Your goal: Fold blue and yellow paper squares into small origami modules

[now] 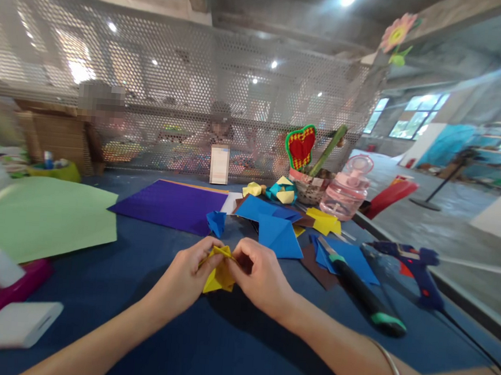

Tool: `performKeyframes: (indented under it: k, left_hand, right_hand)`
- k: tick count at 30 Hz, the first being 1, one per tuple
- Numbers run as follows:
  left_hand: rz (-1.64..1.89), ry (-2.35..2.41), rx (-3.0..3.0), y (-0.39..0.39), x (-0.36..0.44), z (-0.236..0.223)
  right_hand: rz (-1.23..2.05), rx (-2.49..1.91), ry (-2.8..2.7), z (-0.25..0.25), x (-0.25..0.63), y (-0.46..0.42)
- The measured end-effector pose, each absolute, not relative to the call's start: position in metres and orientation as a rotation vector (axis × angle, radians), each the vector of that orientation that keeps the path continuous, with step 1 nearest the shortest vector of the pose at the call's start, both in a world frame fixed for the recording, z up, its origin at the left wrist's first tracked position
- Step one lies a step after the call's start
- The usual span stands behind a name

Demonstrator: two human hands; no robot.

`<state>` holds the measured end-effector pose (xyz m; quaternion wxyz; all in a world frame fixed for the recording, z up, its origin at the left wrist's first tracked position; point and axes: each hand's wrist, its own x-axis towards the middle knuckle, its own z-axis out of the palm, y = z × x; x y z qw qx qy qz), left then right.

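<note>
A folded piece of yellow paper (219, 278) is pinched between my two hands, just above the blue tabletop. My left hand (192, 267) is closed on its left side, thumb and fingers together. From the right, my right hand (261, 272) grips the opposite edge, with its fingertips close to those of the left. Part of the paper is hidden behind my fingers. Just beyond my hands stands a small folded blue paper piece (216, 223). Blue paper squares (279, 236) lie to the right of it.
Purple sheets (171, 204) and a light green sheet (49, 215) spread to the left. On the right lie a utility knife (363, 294) and a glue gun (418, 264) with its cord. A pink bottle (346, 189) stands behind. A perforated screen (154, 87) closes off the back.
</note>
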<state>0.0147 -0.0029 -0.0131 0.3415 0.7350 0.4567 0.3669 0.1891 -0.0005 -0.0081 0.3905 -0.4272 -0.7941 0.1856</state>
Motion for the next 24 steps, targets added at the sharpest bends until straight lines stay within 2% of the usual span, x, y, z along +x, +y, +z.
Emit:
performKeyframes:
  k: [9,24]
  left_hand:
    - [0.988,1.129,1.75,-0.0003,0.0141,-0.0155]
    - [0.971,1.135,1.602,-0.001,0.017,-0.017]
  right_hand:
    - [0.689,-1.064,-1.914,-0.005,0.1877,-0.0025]
    - [0.645,-1.019,-1.916,-0.009,0.1882,-0.0007]
